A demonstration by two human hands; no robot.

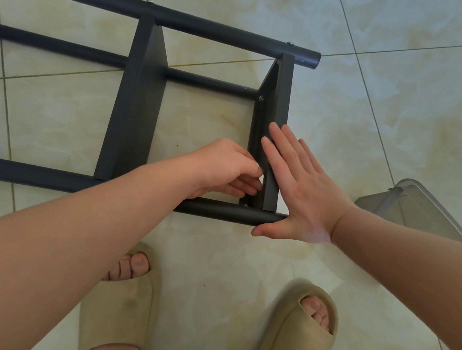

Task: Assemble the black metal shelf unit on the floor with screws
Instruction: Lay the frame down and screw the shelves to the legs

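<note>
A person in beige slippers [122, 306] stands on the tiled floor [373, 110] over the black metal shelf unit [135, 102], which lies on its side just ahead of the toes, both bare forearms reaching down to its right-hand end.

The right hand [299, 190] is spread flat, fingers straight and together against the outer edge of the end shelf panel [283, 94], with the thumb hooked under the tip of the near tube [220, 211]. The left hand [224, 168] reaches inside the frame, fingers curled together at the panel's inner face, just above the corner where the panel meets the near tube. Whether those fingers pinch a screw cannot be told, since they hide whatever they hold.

The frame looks rigid and moderately heavy, its painted tubes smooth and likely to roll or slide on the glossy tile. It probably handles best when braced flat-handed at a panel edge or gripped round a tube near a joint, away from the thin sheet edges.

Beyond the hands, a middle shelf panel [137, 108] spans to the far tube [210, 30], where a silver screw head [290, 43] already sits over the end panel. A translucent plastic container [420, 206] rests on the floor to the right.
</note>
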